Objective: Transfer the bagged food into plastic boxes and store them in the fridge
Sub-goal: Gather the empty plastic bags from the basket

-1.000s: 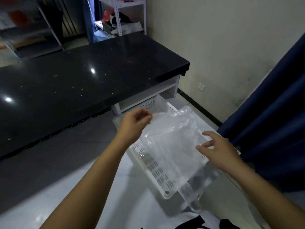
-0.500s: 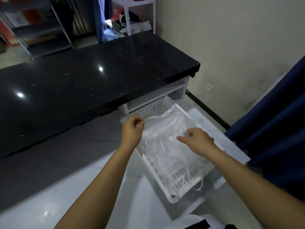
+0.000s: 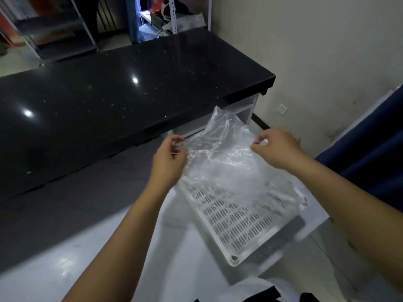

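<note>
Clear bag (image 3: 220, 162) held over the white slotted tray (image 3: 235, 223)

It looked crumpled, translucent and empty; the left hand (image 3: 169, 161) and right hand (image 3: 275, 149) each pinched an upper edge above the tray.

Both hands raised at mid-frame, each pinching clear plastic

Two bare forearms reach up from the bottom of the frame toward its centre. The left hand (image 3: 169, 159), just left of centre, has its fingers curled and pinches an edge of a clear plastic bag (image 3: 220, 158). The right hand (image 3: 275, 148), right of centre, is seen from the back, thumb and fingertips pinching the bag's opposite edge.
</note>
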A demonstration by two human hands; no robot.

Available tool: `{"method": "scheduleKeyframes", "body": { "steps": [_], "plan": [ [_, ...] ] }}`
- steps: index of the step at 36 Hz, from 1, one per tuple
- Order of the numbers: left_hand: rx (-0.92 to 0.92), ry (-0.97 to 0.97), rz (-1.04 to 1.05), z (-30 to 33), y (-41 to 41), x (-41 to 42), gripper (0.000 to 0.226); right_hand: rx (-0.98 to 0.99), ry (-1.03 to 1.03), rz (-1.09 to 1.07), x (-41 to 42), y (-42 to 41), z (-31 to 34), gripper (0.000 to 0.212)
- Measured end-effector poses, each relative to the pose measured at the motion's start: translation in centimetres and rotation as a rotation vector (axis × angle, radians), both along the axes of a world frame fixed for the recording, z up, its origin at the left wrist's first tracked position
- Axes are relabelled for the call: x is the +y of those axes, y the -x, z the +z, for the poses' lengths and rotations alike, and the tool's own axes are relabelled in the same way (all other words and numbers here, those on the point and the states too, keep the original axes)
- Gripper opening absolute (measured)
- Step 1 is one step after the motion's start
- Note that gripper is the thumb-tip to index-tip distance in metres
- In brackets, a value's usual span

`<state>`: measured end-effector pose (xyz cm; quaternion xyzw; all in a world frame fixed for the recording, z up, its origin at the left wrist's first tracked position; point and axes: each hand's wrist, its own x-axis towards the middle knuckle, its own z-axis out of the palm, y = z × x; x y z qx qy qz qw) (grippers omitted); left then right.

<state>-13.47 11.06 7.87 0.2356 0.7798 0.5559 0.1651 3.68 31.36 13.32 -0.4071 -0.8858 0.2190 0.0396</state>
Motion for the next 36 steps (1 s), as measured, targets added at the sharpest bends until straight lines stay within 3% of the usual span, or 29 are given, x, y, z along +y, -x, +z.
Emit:
{"method": "scheduleKeyframes", "body": {
  "steps": [5,7,9,13,19,28,36],
  "plan": [
    [0.168,0.381,-0.1,-1.6,-0.5,1.4,0.042,-0.141,-0.115,0.054,1.3,3.2,-4.2,0.019],
    [0.235,0.52,-0.177,-2.1,-0.6,1.9,0.053,-0.167,-0.139,0.107,1.4,3.5,-5.7,0.04],
    [0.297,0.577,-0.245,-2.3,-0.5,2.4,0.059,-0.123,-0.184,0.153,0.9,3.3,-6.8,0.061],
    [0.296,0.579,-0.317,-2.8,0.0,3.8,0.059,0.031,-0.333,0.369,-1.3,2.8,-9.0,0.069],
    [0.171,0.73,-0.351,-4.1,1.1,6.8,0.066,-0.279,-0.323,0.506,-2.7,3.0,-14.5,0.078],
    [-0.066,0.71,-0.361,-4.8,3.5,9.3,0.034,-0.236,-0.266,0.473,-1.9,3.4,-18.2,0.076],
    [-0.351,0.718,-0.497,-3.2,4.5,8.9,0.057,-0.2,-0.234,0.518,-1.9,3.4,-17.9,0.078]
  ]
}}
